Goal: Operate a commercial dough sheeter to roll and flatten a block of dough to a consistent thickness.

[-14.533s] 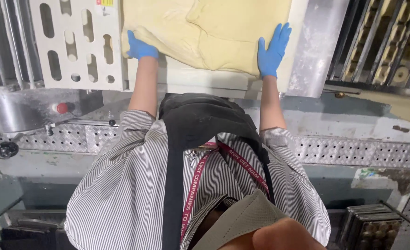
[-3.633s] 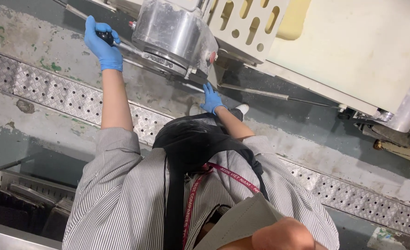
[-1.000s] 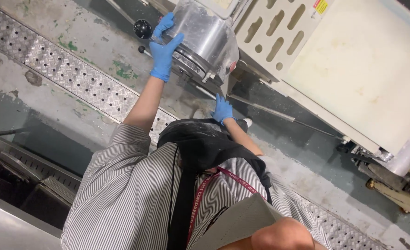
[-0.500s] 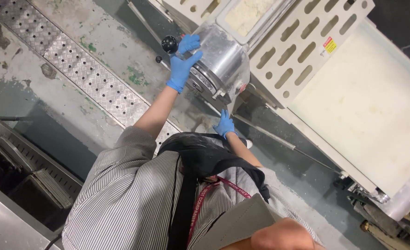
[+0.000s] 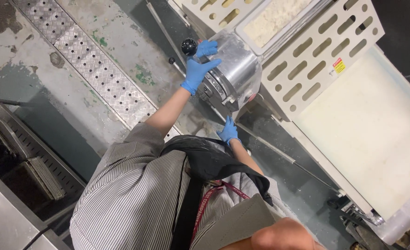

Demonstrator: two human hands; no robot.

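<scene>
Since half a second ago the view has swung a little and the left hand has slid up the round metal housing toward the black knob; the right hand has barely shifted.

Far left, a strip of metal tread plate runs diagonally across the worn floor.

Next comes the black knob on its thin lever, lying just up and left of the left hand, close to the fingertips but apart from them. That gloved hand is spread flat against the end face of the housing, fingers splayed toward the knob, gripping nothing. It is clearly the nearer hand.

Lower down, the right hand reaches under the housing; whether it is curled round something I cannot tell, since its fingers point away and the machine's underside is in shadow.

Rightward lie the slotted cream guard and the pale conveyor belt, whose far end is cut off.
</scene>
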